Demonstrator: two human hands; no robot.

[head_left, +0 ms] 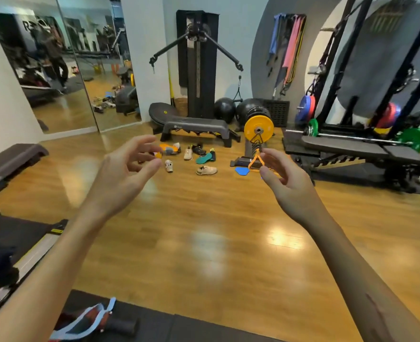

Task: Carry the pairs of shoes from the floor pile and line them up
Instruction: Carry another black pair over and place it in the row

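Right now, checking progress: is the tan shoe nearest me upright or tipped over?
Upright. The tan shoe sits sole-down on the wooden floor, its opening facing up.

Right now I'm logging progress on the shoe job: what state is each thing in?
left hand: raised, fingers loosely curled, holding nothing
right hand: raised, fingers relaxed, holding nothing
shoes: scattered on the wooden floor, not lined up
beige shoe: upright
teal-soled shoe: sole showing
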